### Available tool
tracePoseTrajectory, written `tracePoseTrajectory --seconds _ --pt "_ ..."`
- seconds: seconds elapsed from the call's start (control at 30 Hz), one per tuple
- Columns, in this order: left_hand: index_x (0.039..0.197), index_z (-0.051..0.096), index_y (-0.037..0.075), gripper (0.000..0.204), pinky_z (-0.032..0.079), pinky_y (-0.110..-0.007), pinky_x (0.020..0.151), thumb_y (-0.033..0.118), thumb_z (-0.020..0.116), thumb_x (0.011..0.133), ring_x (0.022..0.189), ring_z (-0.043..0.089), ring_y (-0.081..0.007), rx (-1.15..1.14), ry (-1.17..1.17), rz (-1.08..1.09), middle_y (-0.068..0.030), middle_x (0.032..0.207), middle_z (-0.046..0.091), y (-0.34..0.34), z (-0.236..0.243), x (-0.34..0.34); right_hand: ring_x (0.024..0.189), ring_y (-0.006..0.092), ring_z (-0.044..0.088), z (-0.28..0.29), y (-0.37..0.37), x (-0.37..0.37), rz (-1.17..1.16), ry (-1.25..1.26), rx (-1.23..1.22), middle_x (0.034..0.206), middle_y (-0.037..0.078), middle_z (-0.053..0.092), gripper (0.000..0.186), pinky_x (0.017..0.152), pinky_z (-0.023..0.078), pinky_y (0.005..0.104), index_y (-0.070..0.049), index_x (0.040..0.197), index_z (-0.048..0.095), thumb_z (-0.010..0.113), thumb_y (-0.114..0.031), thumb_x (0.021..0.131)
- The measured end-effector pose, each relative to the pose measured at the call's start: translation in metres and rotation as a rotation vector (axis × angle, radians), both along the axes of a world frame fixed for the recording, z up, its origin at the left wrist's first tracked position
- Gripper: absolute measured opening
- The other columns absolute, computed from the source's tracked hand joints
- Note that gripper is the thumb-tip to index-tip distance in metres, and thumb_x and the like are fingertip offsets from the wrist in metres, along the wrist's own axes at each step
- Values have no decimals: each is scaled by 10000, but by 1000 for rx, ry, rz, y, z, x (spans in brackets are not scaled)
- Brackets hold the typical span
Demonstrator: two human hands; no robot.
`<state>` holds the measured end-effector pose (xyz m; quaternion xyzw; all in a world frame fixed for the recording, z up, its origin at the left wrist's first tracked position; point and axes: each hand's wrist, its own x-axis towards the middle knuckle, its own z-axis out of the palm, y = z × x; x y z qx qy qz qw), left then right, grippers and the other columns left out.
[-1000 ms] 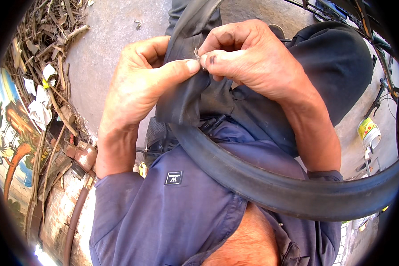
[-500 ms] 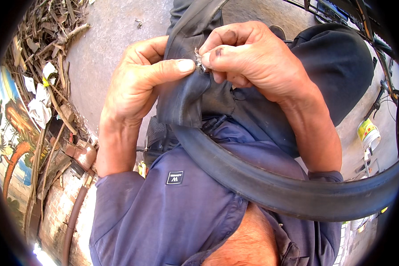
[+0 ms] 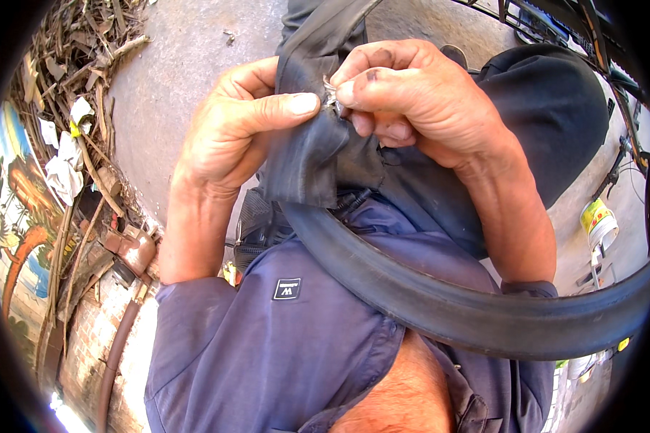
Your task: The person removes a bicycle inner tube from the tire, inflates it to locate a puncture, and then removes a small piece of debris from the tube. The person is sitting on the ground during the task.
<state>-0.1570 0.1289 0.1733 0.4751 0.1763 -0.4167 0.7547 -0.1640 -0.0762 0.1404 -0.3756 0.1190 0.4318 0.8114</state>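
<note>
A black rubber inner tube (image 3: pixel 448 307) curves across my front and out to the right, and its flattened part lies over my leg. My left hand (image 3: pixel 227 130) is closed on that flattened part, with the thumb on top and the fingers hidden behind the rubber. Opposite the thumb, my right hand (image 3: pixel 430 101) pinches a small crumpled, silvery-white scrap (image 3: pixel 330 94) against the tube's surface. The scrap looks frayed; its material is too small to make out. Both thumb tips are close together, with the scrap between them.
Dry sticks and wood scraps (image 3: pixel 58 50) are heaped at the far left, with crumpled white paper (image 3: pixel 66 169) among them. A painted panel (image 3: pixel 25 231) stands at the left edge. Bicycle parts (image 3: pixel 599 43) reach in from the upper right, above a white tub (image 3: pixel 601 224).
Both hands and the flattened tube have shifted slightly to the right. My right fingers have turned a little, and more of the scrap shows above the thumb.
</note>
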Motion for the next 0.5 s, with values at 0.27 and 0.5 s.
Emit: tracePoseTrajectory --seconds 0.27,0.5 --pt "1059 607 -44 288 484 -319 876 23 656 784 901 636 -186 -97 -7 56 -137 987 662 -1 -8 -3 432 17 406 -1 2 -1 -47 13 32 654 58 581 91 388 318 156 -9 861 625 596 -90 831" --pt "1051 612 -38 283 498 -306 849 29 668 782 879 638 -174 -15 -46 54 -128 971 663 -1 -5 -2 445 19 417 -6 3 -2 -61 -19 42 659 47 585 99 408 331 160 -24 871 632 614 -114 832"
